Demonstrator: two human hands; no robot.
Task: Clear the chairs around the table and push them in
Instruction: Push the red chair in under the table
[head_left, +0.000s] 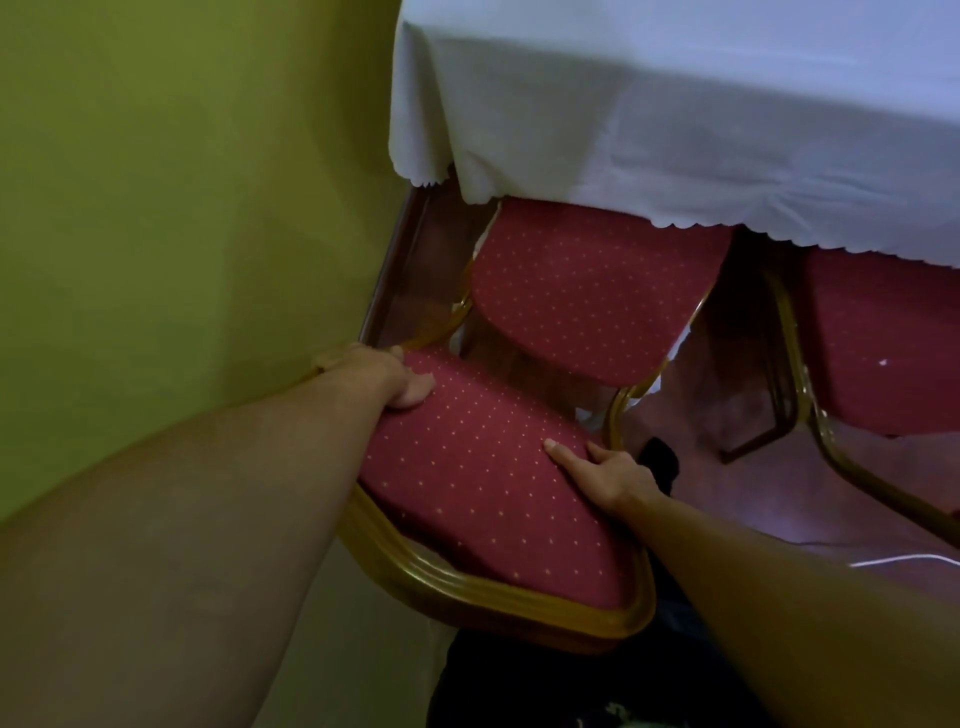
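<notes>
While both arms reach down w/ a grip on the chair back (493, 483), the chair itself sits hard against the green wall (182, 208) on the left, its red dotted seat (587, 301) already partway under the white tablecloth (649, 130) at the far side. Left hand (384, 379) is clamped over the far-left edge of the backrest, thumb on the padded front, fingers wrapped behind out of sight. Right hand (608, 473) grasps the right edge, thumb laid flat on the fabric, other fingers curled round the side by the gold frame (493, 587). So both hands are closed on the backrest, one per side, neither clearly nearer the table than the other from here. Seat looks bare; nothing on it that I can see, tho its far part is hidden under the cloth. The thing that matters: table lies straight ahead, far from the hands, and the chair's front-to-back line runs near-to-far w/ a slight lean rightward, so a push prob. goes forward along that line. Little room on the left, wall's just beside the frame. A second red chair (883, 338) sits to the right, also under the cloth, w/ a gap between the two. I'd guess this one's most of the way in, needs a last shove.
</notes>
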